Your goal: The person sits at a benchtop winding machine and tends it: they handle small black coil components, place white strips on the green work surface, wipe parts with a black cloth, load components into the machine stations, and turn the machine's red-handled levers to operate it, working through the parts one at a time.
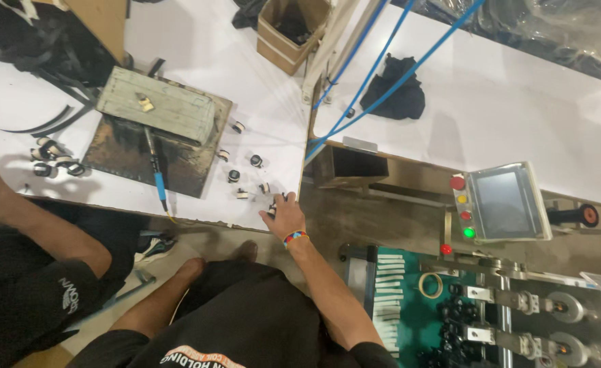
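A small black-and-white round part (272, 207) is held at the front edge of the white counter (198, 54), under the fingers (278, 204) of the right hand (283, 217). The fingers are curled closed over this part, so its long axis and the way it points cannot be told. A bracelet of many colours (295, 238) is worn on the wrist of this hand.

Just beside the hand, six more small round parts of the same kind (246, 170) can be counted, spread loosely on the counter and apart from each other. A second group of about five such parts (55, 158) is seen well apart, near the left end of the counter.

Between the two groups a dark worn metal plate (137, 163) is laid, and a pale green box-shaped block (159, 105) is standing on it. A thin tool with a blue handle (158, 177) is laid over the plate; its long axis runs from the block toward the front edge, with the blue end nearest to the edge.

The left hand is not seen in the view. A forearm of another person (21, 211) is reaching to the counter at the left.

To the right, a grey control panel with a screen (508, 202) is mounted, with two red, one yellow and one lit green button beside it.
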`<act>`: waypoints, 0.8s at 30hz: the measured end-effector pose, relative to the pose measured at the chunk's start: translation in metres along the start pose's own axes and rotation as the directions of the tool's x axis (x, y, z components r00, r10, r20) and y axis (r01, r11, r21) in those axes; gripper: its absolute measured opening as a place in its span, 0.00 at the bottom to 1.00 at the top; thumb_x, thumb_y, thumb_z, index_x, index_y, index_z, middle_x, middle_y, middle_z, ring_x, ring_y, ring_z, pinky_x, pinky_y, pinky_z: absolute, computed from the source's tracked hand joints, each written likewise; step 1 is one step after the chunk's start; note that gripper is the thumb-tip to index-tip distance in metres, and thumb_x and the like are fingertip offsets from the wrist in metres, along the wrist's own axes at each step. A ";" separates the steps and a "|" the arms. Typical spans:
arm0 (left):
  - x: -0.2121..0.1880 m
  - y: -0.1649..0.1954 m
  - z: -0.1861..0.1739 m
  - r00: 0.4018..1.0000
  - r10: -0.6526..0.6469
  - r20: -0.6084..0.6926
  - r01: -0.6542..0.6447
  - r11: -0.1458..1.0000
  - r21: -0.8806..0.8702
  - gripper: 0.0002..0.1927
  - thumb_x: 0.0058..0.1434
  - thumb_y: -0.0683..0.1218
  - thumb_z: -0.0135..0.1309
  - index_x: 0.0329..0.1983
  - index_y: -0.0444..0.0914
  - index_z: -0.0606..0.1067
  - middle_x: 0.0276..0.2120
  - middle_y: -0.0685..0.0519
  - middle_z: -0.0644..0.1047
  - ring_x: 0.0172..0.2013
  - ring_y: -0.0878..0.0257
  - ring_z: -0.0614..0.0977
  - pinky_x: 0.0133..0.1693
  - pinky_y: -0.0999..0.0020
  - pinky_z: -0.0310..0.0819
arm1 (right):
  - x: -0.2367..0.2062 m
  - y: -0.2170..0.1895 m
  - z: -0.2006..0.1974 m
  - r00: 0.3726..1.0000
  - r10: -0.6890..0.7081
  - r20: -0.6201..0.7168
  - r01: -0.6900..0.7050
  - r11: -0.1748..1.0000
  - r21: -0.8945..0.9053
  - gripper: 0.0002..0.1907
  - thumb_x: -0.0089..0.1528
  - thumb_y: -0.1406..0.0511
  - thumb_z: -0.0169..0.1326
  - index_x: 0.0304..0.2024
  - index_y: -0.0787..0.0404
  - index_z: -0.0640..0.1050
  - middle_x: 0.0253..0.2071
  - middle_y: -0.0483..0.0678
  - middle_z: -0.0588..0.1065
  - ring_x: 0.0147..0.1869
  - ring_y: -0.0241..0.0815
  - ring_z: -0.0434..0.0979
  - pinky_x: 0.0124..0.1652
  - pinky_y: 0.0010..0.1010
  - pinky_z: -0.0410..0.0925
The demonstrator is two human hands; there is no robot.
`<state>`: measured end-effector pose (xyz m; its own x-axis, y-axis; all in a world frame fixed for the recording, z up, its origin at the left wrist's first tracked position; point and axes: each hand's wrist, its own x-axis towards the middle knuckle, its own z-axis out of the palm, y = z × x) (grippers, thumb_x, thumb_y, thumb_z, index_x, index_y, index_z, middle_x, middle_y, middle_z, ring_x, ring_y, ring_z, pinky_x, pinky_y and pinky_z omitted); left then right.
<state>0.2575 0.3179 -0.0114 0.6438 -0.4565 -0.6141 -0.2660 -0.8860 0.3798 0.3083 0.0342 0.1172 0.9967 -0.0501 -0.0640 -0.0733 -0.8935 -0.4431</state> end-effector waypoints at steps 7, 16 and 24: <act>0.006 -0.003 -0.020 0.998 -0.049 -0.048 0.042 0.990 -0.135 0.19 0.65 0.54 0.47 0.44 0.38 0.82 0.46 0.38 0.81 0.50 0.43 0.81 0.54 0.52 0.74 | 0.043 -0.031 0.002 0.961 -0.138 -0.240 0.173 0.976 0.132 0.45 0.54 0.50 0.66 0.65 0.65 0.65 0.62 0.65 0.64 0.57 0.67 0.71 0.47 0.48 0.71; 0.081 0.117 -0.077 0.797 0.524 0.302 -0.471 0.851 -0.233 0.22 0.69 0.59 0.50 0.44 0.38 0.81 0.43 0.44 0.82 0.46 0.48 0.82 0.48 0.55 0.75 | -0.141 0.127 0.032 0.855 0.518 -0.001 -0.488 0.806 0.335 0.28 0.59 0.58 0.60 0.61 0.56 0.71 0.54 0.53 0.75 0.47 0.54 0.80 0.47 0.42 0.72; 0.207 0.297 -0.132 0.670 0.742 -0.012 -0.719 0.646 -0.256 0.19 0.65 0.55 0.56 0.53 0.40 0.77 0.44 0.46 0.83 0.44 0.56 0.84 0.48 0.58 0.79 | -0.406 0.171 0.095 0.192 0.916 0.353 -0.964 0.243 -0.106 0.26 0.61 0.50 0.56 0.52 0.60 0.77 0.53 0.58 0.78 0.60 0.57 0.77 0.57 0.45 0.71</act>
<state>0.4063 -0.0293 0.0653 0.2428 -0.9624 -0.1216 -0.4512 -0.2230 0.8641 -0.1123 -0.0557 -0.0174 0.1118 -0.6702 -0.7337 -0.9751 -0.2162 0.0490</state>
